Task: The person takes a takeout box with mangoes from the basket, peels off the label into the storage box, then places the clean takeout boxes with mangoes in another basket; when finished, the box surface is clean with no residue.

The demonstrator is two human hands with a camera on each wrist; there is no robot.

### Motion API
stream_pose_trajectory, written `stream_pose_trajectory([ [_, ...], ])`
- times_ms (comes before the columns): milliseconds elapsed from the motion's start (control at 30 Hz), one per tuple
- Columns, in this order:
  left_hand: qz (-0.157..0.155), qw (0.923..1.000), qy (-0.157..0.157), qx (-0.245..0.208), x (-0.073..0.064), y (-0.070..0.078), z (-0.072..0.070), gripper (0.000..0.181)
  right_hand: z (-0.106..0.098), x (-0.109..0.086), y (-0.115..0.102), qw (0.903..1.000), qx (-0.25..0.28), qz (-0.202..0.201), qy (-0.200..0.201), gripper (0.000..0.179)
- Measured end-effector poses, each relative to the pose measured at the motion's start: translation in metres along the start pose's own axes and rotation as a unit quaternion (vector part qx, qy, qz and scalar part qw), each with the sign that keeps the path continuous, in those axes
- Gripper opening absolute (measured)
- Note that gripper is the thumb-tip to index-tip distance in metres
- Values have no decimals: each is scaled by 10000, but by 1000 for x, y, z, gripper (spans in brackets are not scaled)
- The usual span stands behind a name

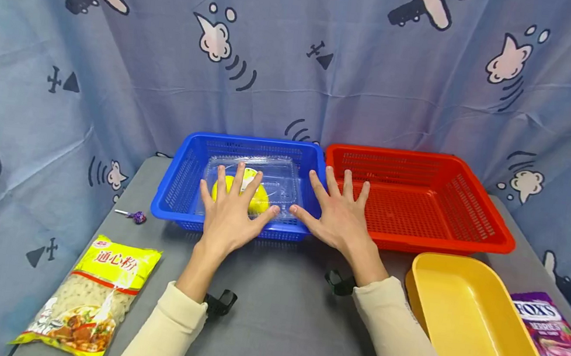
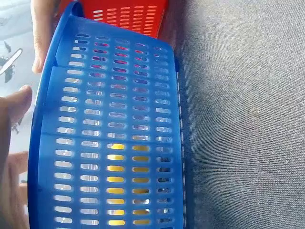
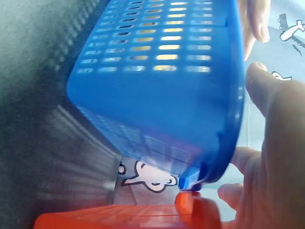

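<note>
Both hands are held out palm down with fingers spread, holding nothing. My left hand [image 1: 231,213] hovers over the front of the blue basket [image 1: 173,189], which shows side-on in the left wrist view. Inside that basket lie a clear plastic container [image 1: 281,186] and a yellow item [image 1: 260,201] with a pale label, partly hidden behind the left fingers. My right hand [image 1: 339,216] is over the spot where the blue basket meets the red basket [image 1: 447,243]. In the right wrist view, the right thumb and fingers are above the blue rim [image 3: 233,119].
A yellow bin [image 1: 485,330] stands at the right, beside a purple FOX'S bag [image 1: 557,344]. On the left lie a pasta bag [image 1: 98,292] and a wrapped lollipop [image 1: 137,217]. A printed curtain [image 1: 280,42] hangs behind the grey table [image 1: 275,318].
</note>
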State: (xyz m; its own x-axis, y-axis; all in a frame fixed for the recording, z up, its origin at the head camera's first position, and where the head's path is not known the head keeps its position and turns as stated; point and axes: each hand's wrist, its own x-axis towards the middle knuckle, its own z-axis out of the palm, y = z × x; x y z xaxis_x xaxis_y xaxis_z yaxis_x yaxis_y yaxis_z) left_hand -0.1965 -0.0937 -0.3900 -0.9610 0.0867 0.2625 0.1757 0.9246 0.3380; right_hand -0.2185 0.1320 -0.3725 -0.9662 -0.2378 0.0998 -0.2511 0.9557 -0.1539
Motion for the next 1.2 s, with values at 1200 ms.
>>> stream_pose_trajectory([
  [1200, -761, 9939, 474, -644, 4, -63, -16, 67, -10, 30, -15, 9892, 1134, -839, -405, 83],
])
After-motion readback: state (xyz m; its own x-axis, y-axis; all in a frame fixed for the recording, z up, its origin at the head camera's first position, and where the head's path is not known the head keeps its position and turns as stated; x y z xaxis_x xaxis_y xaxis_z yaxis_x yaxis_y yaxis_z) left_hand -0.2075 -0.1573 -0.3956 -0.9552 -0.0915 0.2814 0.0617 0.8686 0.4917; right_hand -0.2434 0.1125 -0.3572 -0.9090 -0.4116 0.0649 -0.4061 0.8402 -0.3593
